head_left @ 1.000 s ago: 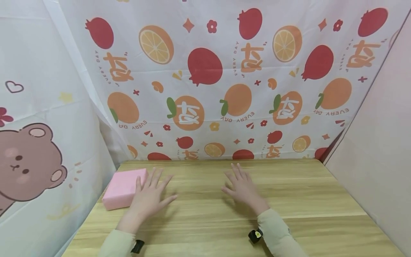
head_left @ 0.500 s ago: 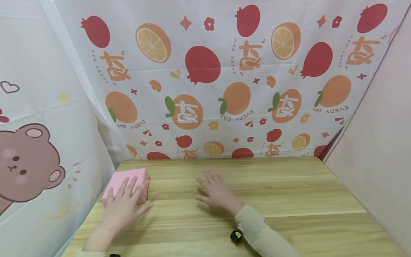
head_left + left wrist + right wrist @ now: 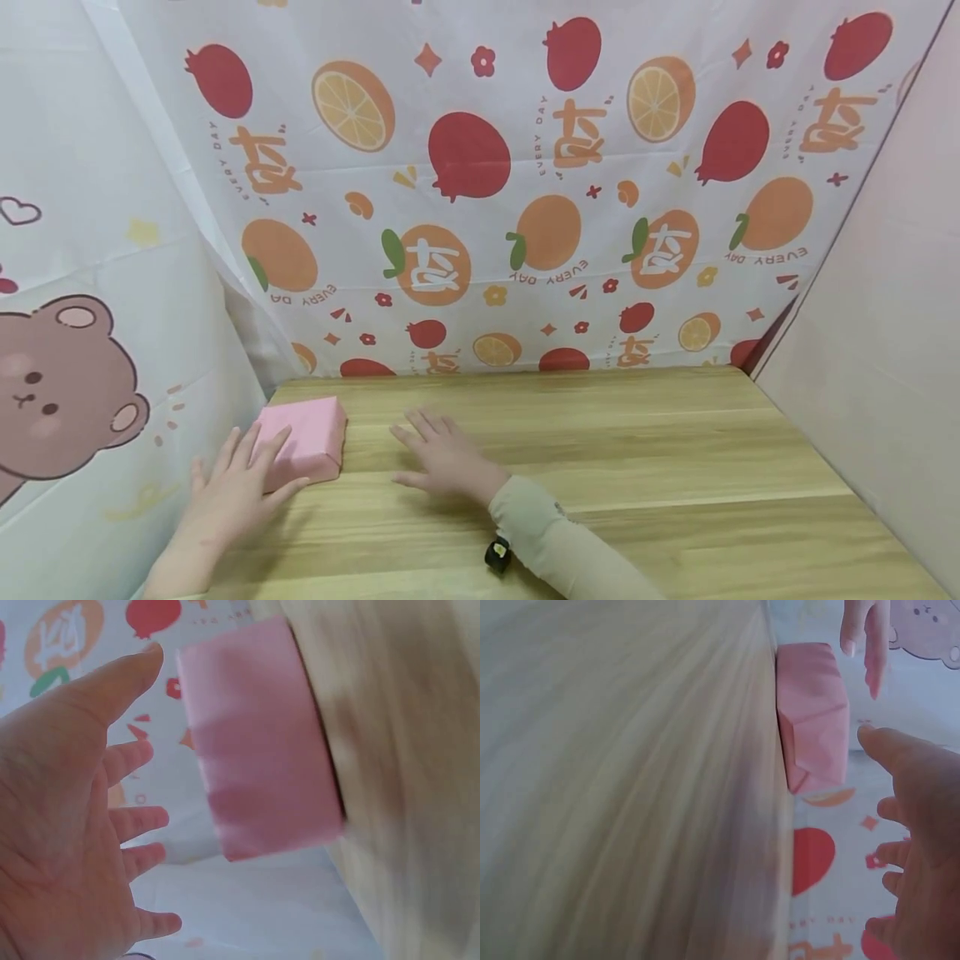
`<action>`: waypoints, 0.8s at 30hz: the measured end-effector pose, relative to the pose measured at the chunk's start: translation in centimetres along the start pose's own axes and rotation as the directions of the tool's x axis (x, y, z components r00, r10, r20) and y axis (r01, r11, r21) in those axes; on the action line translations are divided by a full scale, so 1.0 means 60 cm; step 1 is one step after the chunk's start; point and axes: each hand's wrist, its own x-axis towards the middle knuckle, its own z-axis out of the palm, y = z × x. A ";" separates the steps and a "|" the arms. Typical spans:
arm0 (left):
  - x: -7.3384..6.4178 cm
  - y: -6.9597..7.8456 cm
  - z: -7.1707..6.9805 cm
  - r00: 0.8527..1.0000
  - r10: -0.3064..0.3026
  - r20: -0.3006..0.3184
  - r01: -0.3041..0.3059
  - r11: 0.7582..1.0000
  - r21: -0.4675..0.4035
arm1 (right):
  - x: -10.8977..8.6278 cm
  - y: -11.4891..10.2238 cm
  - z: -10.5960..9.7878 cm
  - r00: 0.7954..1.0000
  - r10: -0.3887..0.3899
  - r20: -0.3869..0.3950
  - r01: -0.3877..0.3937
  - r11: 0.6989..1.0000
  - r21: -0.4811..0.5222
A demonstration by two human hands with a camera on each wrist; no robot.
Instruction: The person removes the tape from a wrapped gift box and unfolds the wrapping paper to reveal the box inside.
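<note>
A pink paper-wrapped box lies on the wooden table near its far left corner. Over the front left part of the box hovers my left hand, fingers spread. The left wrist view shows a gap between that hand and the box. To the right of the box is my right hand, its fingers spread above the wood and pointing left. Folded paper shows on the box's end in the right wrist view. Both hands hold nothing.
A white cloth printed with fruit hangs behind the table's far edge. On the left hangs a cloth with a bear print. A pale wall borders the right side. A small black device is worn at my right wrist.
Both hands have moved left. The left hand has passed across the front of the box to its left part, and the right hand has come nearer the box. The box stays put.
</note>
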 end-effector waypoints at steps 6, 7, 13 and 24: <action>-0.004 -0.031 0.018 1.000 -0.023 0.014 0.023 1.000 0.005 | 0.031 -0.029 0.011 0.999 -0.028 0.034 0.026 0.997 0.072; -0.004 -0.035 0.019 0.999 -0.029 0.020 0.029 1.000 0.007 | 0.035 -0.033 0.011 0.999 -0.032 0.035 0.029 0.996 0.084; -0.003 -0.050 0.024 0.996 -0.062 0.071 0.061 0.998 0.014 | 0.057 -0.059 0.009 0.997 -0.055 0.061 0.048 0.992 0.115; 0.000 -0.053 0.022 0.991 -0.066 0.115 0.064 0.998 0.023 | 0.084 -0.107 0.005 0.990 -0.074 0.122 0.056 0.988 0.147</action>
